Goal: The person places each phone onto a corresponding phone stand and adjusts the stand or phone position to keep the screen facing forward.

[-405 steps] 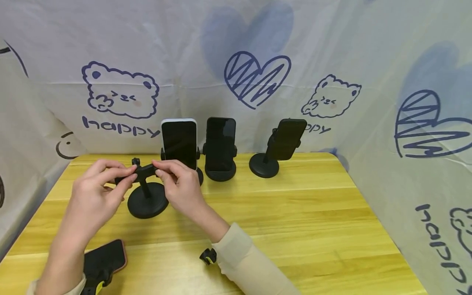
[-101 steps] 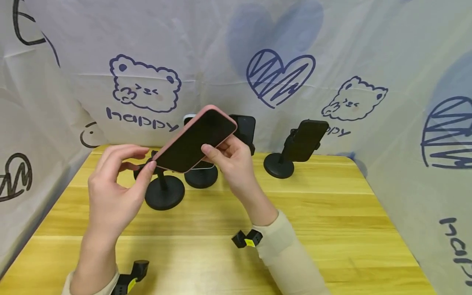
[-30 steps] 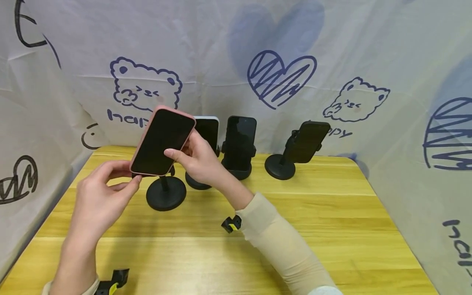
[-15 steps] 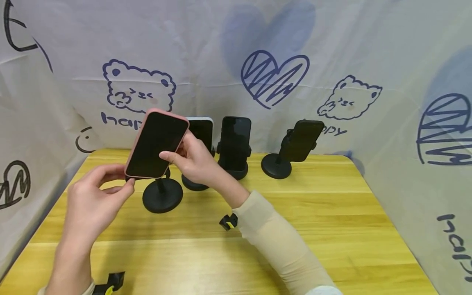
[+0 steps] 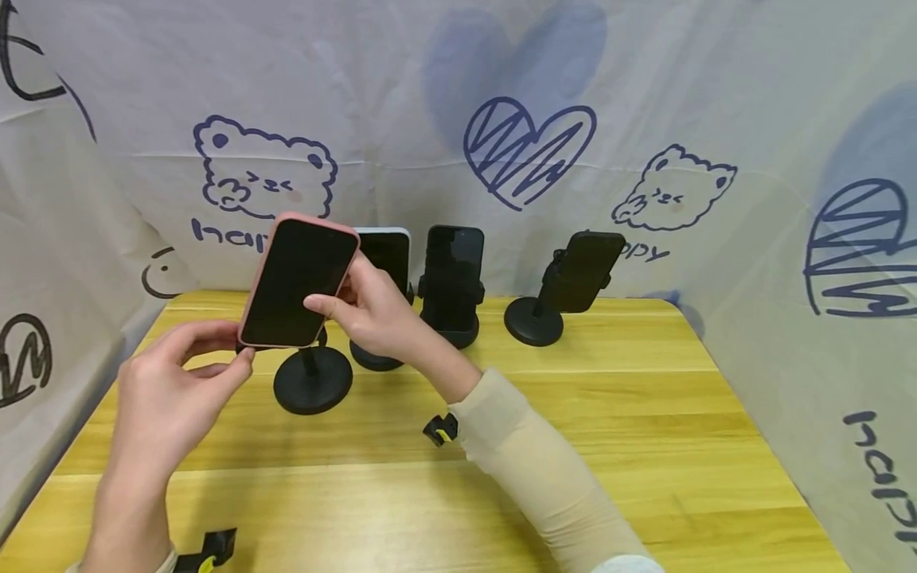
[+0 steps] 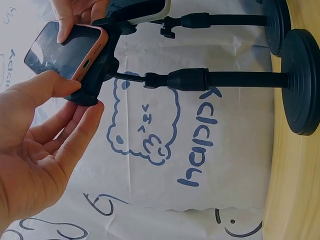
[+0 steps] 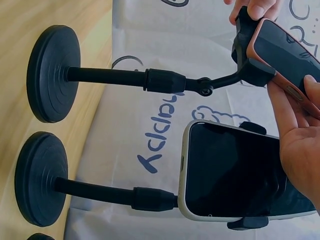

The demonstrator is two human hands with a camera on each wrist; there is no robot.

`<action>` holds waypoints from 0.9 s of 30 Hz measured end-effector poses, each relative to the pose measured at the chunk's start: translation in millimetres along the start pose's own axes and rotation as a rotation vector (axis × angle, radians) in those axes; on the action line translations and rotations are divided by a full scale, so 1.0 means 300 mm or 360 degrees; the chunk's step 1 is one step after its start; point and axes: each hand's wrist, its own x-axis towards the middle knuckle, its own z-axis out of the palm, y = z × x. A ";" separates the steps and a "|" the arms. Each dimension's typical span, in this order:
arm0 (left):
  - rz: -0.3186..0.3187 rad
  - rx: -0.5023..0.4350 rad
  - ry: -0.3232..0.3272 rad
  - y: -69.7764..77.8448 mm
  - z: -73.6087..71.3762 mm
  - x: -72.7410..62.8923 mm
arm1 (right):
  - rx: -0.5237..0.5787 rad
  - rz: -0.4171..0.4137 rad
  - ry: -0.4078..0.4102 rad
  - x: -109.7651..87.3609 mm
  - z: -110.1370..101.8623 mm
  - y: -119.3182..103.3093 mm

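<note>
My right hand (image 5: 380, 314) grips a smartphone in a pink case (image 5: 297, 278), thumb at the screen's edge and fingers behind. The phone leans slightly, its lower end in the clamp (image 7: 257, 72) of a black phone stand (image 5: 313, 382). At the phone's lower left corner, my left hand (image 5: 168, 386) pinches one end of that clamp between thumb and fingers, plain in the left wrist view. From the head, the phone hides most of the clamp. In the right wrist view, one clamp arm touches the case's long side.
Right behind the pink phone, a white-edged phone (image 5: 390, 255) sits in its own stand. Farther right, two black phones, one upright (image 5: 454, 278) and one angled (image 5: 583, 272), are held in stands. A cloth backdrop (image 5: 401, 79) rises behind the wooden table (image 5: 573, 430).
Earlier, the pink phone lay on the table while both hands held the clamp. Since then, my right hand has lifted it and turned it more upright in the clamp. The last half second shows little movement.
</note>
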 end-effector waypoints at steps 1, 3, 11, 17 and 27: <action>0.0000 -0.0002 0.0000 -0.001 -0.002 0.000 | -0.0005 -0.0004 -0.0001 0.001 0.000 0.000; 0.0005 -0.0010 -0.0007 -0.006 -0.005 0.002 | -0.0016 -0.0001 -0.0002 0.003 0.000 -0.002; 0.0122 -0.0033 -0.0049 -0.031 -0.024 0.007 | -0.0069 0.0033 -0.0051 0.009 0.000 -0.017; 0.0173 -0.0010 -0.0097 -0.042 -0.035 0.007 | -0.0141 0.0039 -0.0092 0.014 -0.008 -0.023; 0.0111 -0.0026 -0.0081 -0.032 -0.020 0.003 | -0.0317 0.0051 -0.0205 0.033 -0.021 -0.053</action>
